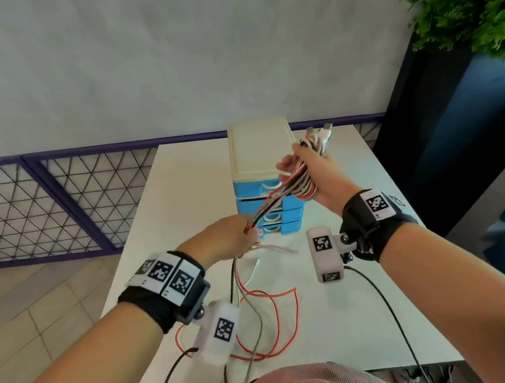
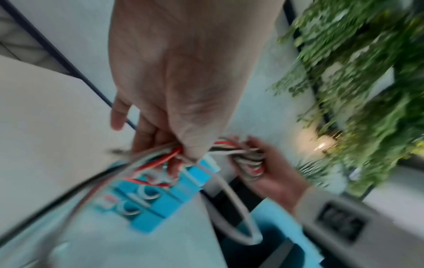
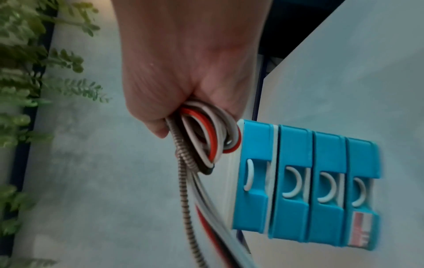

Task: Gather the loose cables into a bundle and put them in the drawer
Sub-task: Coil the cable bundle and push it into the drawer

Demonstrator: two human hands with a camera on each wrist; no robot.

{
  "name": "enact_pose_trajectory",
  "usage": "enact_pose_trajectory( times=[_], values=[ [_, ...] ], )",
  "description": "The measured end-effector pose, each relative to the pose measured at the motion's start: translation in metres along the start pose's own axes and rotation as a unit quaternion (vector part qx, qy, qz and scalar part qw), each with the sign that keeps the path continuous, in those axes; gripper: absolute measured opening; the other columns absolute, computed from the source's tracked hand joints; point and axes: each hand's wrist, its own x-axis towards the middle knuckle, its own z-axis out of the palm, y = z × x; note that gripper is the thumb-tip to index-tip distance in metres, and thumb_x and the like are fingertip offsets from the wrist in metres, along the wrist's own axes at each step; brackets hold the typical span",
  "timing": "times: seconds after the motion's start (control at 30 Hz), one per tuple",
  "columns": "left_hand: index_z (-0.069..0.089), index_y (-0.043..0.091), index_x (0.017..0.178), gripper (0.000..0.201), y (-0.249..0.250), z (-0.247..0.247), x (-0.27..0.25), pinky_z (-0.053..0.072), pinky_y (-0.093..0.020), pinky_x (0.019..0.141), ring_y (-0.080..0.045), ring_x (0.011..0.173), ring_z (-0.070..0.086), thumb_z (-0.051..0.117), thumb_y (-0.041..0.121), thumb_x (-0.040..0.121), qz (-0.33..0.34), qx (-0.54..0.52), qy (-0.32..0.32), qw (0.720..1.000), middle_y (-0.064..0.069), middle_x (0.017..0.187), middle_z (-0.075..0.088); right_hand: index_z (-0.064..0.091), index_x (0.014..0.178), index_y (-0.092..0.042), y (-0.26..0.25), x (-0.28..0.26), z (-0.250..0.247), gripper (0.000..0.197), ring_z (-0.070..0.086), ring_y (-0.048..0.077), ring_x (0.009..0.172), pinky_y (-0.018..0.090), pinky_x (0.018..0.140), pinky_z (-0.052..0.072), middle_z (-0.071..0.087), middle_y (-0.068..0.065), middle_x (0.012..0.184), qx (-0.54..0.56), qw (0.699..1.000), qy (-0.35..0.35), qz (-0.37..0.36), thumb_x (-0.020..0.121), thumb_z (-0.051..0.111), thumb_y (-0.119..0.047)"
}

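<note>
1. Step in hand, as we judge it: coiling. The bundle is half made, nothing is in a drawer.
2. Our right hand [image 1: 307, 168] is fisted round the coiled loops of the mixed red, white, grey and braided cables [image 1: 280, 192], held in the air just in front of the small blue four-drawer plastic organiser with a cream top [image 1: 257, 149]. Plug ends stick up past the knuckles, beside the organiser's top.
3. Our left hand [image 1: 230, 237] is curled round the same strands lower down, in front of the organiser's bottom drawers, keeping them taut between the two hands.
4. The loose tails [image 1: 272, 323], red, grey and black, hang from the left hand and lie in loops on the white table [image 1: 358, 322], well in front of the organiser, trailing off the near edge.
5. All four drawers look closed in the right wrist view, white handles flush.
6. Next move calls for feeding the slack up into the right-hand coil, loop by loop, until no tail is left on the table.
7. Then one hand must come free to pull a drawer open, so the bundle has to hold in a single grip first.
</note>
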Motion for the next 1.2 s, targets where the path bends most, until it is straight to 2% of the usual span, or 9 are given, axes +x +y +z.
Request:
enact_pose_trajectory(
  times=[0.17, 0.33, 0.5, 0.77, 0.83, 0.93, 0.97, 1.1, 1.2],
  values=[
    [0.055, 0.017, 0.097, 0.031, -0.018, 0.013, 0.003, 0.047, -0.037, 0.091, -0.018, 0.092, 0.062, 0.035, 0.04, 0.099, 0.016, -0.088, -0.017, 0.996, 0.002, 0.095, 0.067, 0.048, 0.078, -0.012, -0.006, -0.006, 0.008, 0.022, 0.059, 0.015, 0.048, 0.032, 0.057, 0.055, 0.054, 0.0, 0.054, 0.079, 0.997, -0.014, -0.012, 0.098, 0.053, -0.02],
    [0.054, 0.024, 0.083, 0.009, -0.037, 0.003, 0.005, 0.039, -0.029, 0.067, -0.015, 0.066, 0.048, 0.058, 0.032, 0.082, 0.005, -0.1, -0.008, 0.995, 0.005, 0.074, 0.053, 0.039, 0.07, -0.017, -0.005, -0.012, 0.012, 0.032, 0.041, 0.01, 0.04, 0.028, 0.051, 0.045, 0.036, -0.005, 0.049, 0.047, 0.997, 0.018, -0.059, 0.098, 0.053, -0.021],
    [0.06, 0.019, 0.092, 0.011, -0.055, 0.009, 0.008, 0.04, -0.013, 0.059, -0.01, 0.07, 0.055, 0.057, 0.011, 0.085, -0.016, -0.088, 0.059, 0.994, 0.01, 0.079, 0.06, 0.038, 0.071, -0.017, -0.013, -0.015, 0.018, 0.031, 0.042, 0.009, 0.039, 0.028, 0.05, 0.043, 0.038, -0.008, 0.046, -0.003, 0.991, 0.045, -0.123, 0.099, 0.05, -0.018],
    [0.071, 0.018, 0.077, 0.013, -0.084, 0.009, -0.001, 0.039, -0.026, 0.065, -0.004, 0.064, 0.053, 0.065, 0.023, 0.088, -0.016, -0.222, 0.186, 0.957, 0.002, 0.07, 0.065, 0.041, 0.076, -0.015, -0.024, -0.004, 0.012, 0.024, 0.049, 0.008, 0.036, 0.022, 0.041, 0.042, 0.045, 0.001, 0.053, -0.131, 0.965, 0.151, -0.169, 0.097, 0.051, -0.023],
    [0.065, 0.013, 0.075, 0.019, -0.077, 0.004, -0.003, 0.046, -0.029, 0.079, -0.014, 0.08, 0.062, 0.057, 0.015, 0.091, -0.028, -0.425, 0.189, 0.885, -0.008, 0.082, 0.069, 0.041, 0.078, -0.015, -0.019, -0.003, 0.011, 0.021, 0.049, 0.006, 0.035, 0.022, 0.041, 0.042, 0.044, 0.002, 0.055, -0.144, 0.962, 0.157, -0.172, 0.097, 0.051, -0.021],
    [0.051, 0.01, 0.069, 0.024, -0.062, -0.006, -0.007, 0.054, -0.039, 0.09, -0.022, 0.071, 0.065, 0.045, 0.009, 0.092, -0.009, -0.741, 0.147, 0.655, -0.005, 0.061, 0.057, 0.043, 0.079, -0.017, -0.012, -0.003, 0.012, 0.02, 0.049, 0.006, 0.035, 0.023, 0.041, 0.043, 0.045, 0.001, 0.055, -0.159, 0.96, 0.164, -0.165, 0.097, 0.05, -0.021],
    [0.05, 0.01, 0.068, 0.024, -0.058, -0.009, -0.009, 0.054, -0.041, 0.092, -0.02, 0.066, 0.059, 0.046, 0.013, 0.092, -0.005, -0.777, 0.143, 0.612, -0.003, 0.056, 0.049, 0.042, 0.077, -0.017, -0.011, -0.003, 0.012, 0.021, 0.049, 0.006, 0.036, 0.023, 0.041, 0.044, 0.046, 0.0, 0.055, -0.155, 0.96, 0.168, -0.16, 0.097, 0.05, -0.021],
    [0.058, 0.01, 0.059, 0.041, -0.055, -0.018, -0.017, 0.054, -0.037, 0.088, -0.018, 0.054, 0.052, 0.058, 0.042, 0.085, -0.002, -0.82, 0.17, 0.547, -0.001, 0.052, 0.04, 0.042, 0.075, -0.017, -0.015, -0.001, 0.005, 0.023, 0.051, 0.008, 0.037, 0.023, 0.042, 0.045, 0.047, 0.002, 0.057, -0.135, 0.96, 0.196, -0.15, 0.097, 0.049, -0.022],
    [0.057, 0.011, 0.059, 0.042, -0.053, -0.017, -0.015, 0.056, -0.024, 0.062, -0.014, 0.046, 0.047, 0.055, 0.041, 0.088, 0.021, -0.819, 0.186, 0.543, 0.001, 0.047, 0.035, 0.041, 0.076, -0.017, -0.018, -0.001, 0.004, 0.023, 0.049, 0.006, 0.037, 0.021, 0.041, 0.044, 0.045, 0.002, 0.058, -0.124, 0.959, 0.202, -0.154, 0.097, 0.049, -0.021]
  ],
)
